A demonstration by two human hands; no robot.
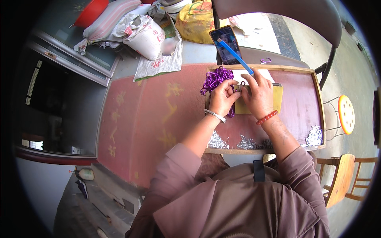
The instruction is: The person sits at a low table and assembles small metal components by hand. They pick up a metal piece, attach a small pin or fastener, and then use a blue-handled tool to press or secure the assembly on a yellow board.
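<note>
My left hand (221,99) is closed at thumb and forefinger on a small purple piece (236,90), partly hidden by the fingertips. My right hand (259,95) grips a slim blue tool (233,53) that slants up and away between its fingers. The right thumb and forefinger meet the left fingertips beside a small dark purple hook (243,84); which fingers touch it I cannot tell. Beneath the hands lies a yellow plate (276,99) with a dark rod (276,84) along its far edge. A tangled heap of shiny purple hooks (219,76) lies just beyond my left hand.
A wood-rimmed tray (321,110) holds piles of small silvery metal parts (218,141) (315,136) along its near side. White paper (269,76) lies behind the plate. A phone (224,35) stands by a dark chair (279,9). Woven sacks (146,40) sit far left.
</note>
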